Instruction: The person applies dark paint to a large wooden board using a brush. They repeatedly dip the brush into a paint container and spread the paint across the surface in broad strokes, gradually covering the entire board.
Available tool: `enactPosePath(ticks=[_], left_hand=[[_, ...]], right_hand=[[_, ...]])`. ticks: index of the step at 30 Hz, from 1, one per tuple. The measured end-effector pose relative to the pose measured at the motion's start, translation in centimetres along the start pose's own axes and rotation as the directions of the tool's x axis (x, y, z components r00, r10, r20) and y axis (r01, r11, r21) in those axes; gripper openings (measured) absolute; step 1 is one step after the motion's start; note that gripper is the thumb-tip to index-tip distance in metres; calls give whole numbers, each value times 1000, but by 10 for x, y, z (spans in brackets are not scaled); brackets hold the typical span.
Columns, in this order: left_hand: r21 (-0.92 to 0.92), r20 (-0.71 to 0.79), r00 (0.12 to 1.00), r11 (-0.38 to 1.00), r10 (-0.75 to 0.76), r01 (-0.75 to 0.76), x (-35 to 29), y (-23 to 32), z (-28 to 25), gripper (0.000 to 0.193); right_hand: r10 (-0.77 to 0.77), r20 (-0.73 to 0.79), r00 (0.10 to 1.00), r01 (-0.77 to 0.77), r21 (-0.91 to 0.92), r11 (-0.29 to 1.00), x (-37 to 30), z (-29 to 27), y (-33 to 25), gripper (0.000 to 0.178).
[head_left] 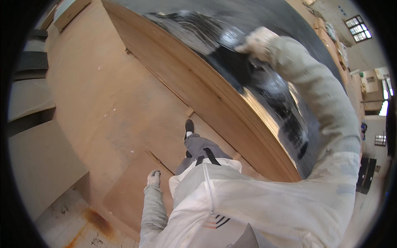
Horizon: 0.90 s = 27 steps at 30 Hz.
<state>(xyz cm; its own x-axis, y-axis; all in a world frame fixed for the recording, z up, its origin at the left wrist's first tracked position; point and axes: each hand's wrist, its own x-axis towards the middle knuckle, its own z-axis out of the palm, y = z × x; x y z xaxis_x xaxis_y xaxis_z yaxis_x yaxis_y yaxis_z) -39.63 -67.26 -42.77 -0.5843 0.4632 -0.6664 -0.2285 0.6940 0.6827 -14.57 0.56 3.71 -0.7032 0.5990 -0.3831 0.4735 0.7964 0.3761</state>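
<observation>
Two hands are in view, both in pale gloves. The right hand is stretched out over one large stack of thin boards, whose layers are too many and too fine to count. It is at one black glossy covering that lies across the top of the stack, with at least two pale patches showing among the black. Its fingers are bent beside one shiny, see-through-looking patch; blur hides whether they grip it, so I cannot tell how wide the hand is. The left hand hangs low beside the body, well apart from the stack, its fingers close together; I cannot tell whether they hold anything. One small wooden block sits at the foot of the stack, just beyond one dark shoe. Several grey-topped boards stand along the left side of the brown floor, and two barred windows show at the far right.
</observation>
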Motion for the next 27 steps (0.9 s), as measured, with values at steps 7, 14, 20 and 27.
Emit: enactPosePath(ticks=[7, 14, 20, 27], left_hand=[[85, 26, 966, 963, -258, 255, -77, -90, 12, 23], [251, 126, 966, 949, -226, 190, -126, -160, 71, 31], [66, 158, 967, 980, -198, 190, -111, -114, 111, 28], [9, 159, 982, 995, -100, 100, -107, -72, 150, 23]], right_hand=[[187, 157, 970, -185, -25, 982, -47, -10, -26, 39], [-59, 421, 905, 141, -167, 976, -239, 64, -17, 64], [-46, 397, 917, 99, -114, 989, -320, 119, 8, 57], [24, 163, 986, -47, 138, 989, -248, 106, 2, 54]])
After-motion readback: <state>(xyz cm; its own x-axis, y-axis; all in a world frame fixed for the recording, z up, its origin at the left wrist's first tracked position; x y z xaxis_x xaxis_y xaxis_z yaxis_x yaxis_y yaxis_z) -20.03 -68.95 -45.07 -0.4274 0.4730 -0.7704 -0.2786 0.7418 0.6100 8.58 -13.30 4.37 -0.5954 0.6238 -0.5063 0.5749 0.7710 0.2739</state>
